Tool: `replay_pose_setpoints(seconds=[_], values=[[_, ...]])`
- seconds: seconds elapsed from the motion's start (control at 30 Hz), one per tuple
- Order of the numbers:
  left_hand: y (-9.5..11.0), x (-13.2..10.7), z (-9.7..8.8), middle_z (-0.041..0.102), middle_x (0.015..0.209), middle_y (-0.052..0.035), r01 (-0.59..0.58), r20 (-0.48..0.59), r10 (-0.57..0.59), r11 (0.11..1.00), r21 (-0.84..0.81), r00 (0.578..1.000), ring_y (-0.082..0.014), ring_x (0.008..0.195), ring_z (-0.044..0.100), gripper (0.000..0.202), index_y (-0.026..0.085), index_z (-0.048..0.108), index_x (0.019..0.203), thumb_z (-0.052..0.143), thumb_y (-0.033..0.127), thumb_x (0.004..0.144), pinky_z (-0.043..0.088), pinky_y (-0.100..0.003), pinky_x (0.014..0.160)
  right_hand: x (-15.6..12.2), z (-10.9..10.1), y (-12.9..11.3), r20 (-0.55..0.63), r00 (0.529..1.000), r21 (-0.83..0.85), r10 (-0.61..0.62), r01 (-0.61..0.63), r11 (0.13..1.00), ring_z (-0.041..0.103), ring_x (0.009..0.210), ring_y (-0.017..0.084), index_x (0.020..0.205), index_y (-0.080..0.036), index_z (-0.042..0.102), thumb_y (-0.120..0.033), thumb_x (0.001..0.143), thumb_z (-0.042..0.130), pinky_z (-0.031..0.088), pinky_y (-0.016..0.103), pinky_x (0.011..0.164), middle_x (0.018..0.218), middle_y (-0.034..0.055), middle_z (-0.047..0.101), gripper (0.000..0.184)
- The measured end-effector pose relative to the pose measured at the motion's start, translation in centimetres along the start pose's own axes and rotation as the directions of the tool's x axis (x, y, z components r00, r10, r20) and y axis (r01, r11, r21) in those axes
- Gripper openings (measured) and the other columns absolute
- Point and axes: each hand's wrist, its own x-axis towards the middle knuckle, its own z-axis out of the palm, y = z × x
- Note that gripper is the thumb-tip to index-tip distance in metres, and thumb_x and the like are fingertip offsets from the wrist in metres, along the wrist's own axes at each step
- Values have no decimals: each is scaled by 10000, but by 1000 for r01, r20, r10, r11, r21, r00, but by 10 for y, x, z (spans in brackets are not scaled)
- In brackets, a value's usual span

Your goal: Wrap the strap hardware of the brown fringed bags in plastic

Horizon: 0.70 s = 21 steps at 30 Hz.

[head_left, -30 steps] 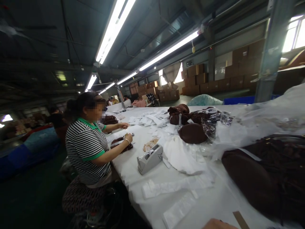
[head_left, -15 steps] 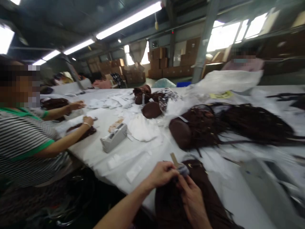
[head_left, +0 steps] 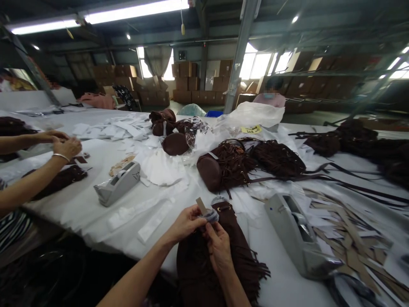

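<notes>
Both left hand (head_left: 185, 222) and right hand (head_left: 220, 248) pinch wrapping (head_left: 211, 215) atop fringed bag (head_left: 204, 268).

Both arms are bare from the lower edge of the view to the fingertips. Any sleeve lies out of frame. The left forearm (head_left: 143, 273) shows long, slim and smooth, the right forearm (head_left: 235, 293) only as a short stretch. The left hand (head_left: 184, 222) and right hand (head_left: 220, 251) have slender fingers (head_left: 191, 212) — nails too blurred to judge.

The white table (head_left: 79, 209) holds fringed brown bags (head_left: 236, 164), tape dispensers (head_left: 118, 187) and paper slips (head_left: 108, 130).
</notes>
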Motion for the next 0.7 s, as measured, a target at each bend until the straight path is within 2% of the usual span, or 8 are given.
replay_pose_setpoints(seconds=[0.2, 0.37, 0.43, 0.47, 0.53, 0.57, 0.63, 0.7], values=[[7, 5, -10, 649, 722, -25, 109, 59, -117, 986, 124, 991, -119, 531, 556, 321, 103, 691, 919, 656, 391, 784, 416, -226, 515, 8, 1, 4, 25, 994, -156, -107, 109, 982, 500, 500, 87, 871, -113, 705, -432, 647, 798, 403, 200, 481, 608, -9, 627, 401], [14, 9, -21, 636, 694, -20, 121, 62, -128, 987, 106, 990, -109, 530, 539, 347, 95, 672, 873, 675, 428, 777, 403, -214, 511, 8, -1, -23, 103, 987, -390, -124, 155, 908, 627, 627, 176, 926, -106, 693, -475, 698, 742, 507, 282, 592, 740, 53, 684, 437], [18, 9, -26, 616, 681, -14, 120, 76, -125, 990, 71, 989, -99, 532, 523, 375, 92, 656, 847, 667, 462, 785, 391, -208, 514, 7, -3, -44, 123, 966, -554, -226, 256, 792, 647, 692, 203, 1047, -124, 653, -477, 710, 731, 531, 321, 635, 842, 75, 680, 495], [20, 8, -28, 606, 674, -12, 124, 97, -129, 991, 56, 987, -94, 528, 515, 386, 90, 650, 828, 669, 474, 783, 379, -204, 509, 6, -4, -56, 165, 936, -631, -312, 343, 696, 649, 756, 217, 1105, -140, 627, -456, 700, 746, 537, 340, 676, 913, 86, 666, 527], [24, 7, -31, 607, 679, -20, 147, 177, -150, 989, 29, 973, -92, 525, 514, 399, 85, 647, 821, 696, 478, 765, 361, -202, 500, 6, -3, -79, 368, 834, -719, -411, 535, 443, 614, 943, 246, 1169, -192, 595, -380, 665, 793, 519, 375, 809, 1080, 99, 607, 573], [27, 6, -31, 617, 690, -29, 164, 230, -164, 986, 18, 959, -97, 533, 523, 403, 83, 651, 835, 714, 473, 752, 362, -204, 503, 6, 0, -89, 504, 780, -717, -371, 617, 325, 582, 1016, 250, 1158, -218, 603, -340, 656, 807, 496, 378, 866, 1132, 93, 575, 556], [31, 7, -30, 632, 720, -40, 192, 327, -180, 981, -5, 928, -106, 568, 542, 406, 86, 659, 864, 749, 457, 727, 378, -207, 528, 8, 7, -106, 700, 699, -675, -147, 714, 185, 571, 1014, 233, 1081, -242, 635, -295, 682, 801, 476, 357, 881, 1108, 65, 570, 436], [35, 9, -28, 632, 738, -33, 207, 390, -180, 978, -28, 903, -105, 613, 547, 400, 97, 666, 884, 764, 449, 719, 395, -202, 564, 11, 16, -115, 749, 659, -662, 70, 740, 120, 594, 887, 201, 1017, -235, 644, -298, 739, 767, 480, 318, 798, 986, 38, 600, 310]])
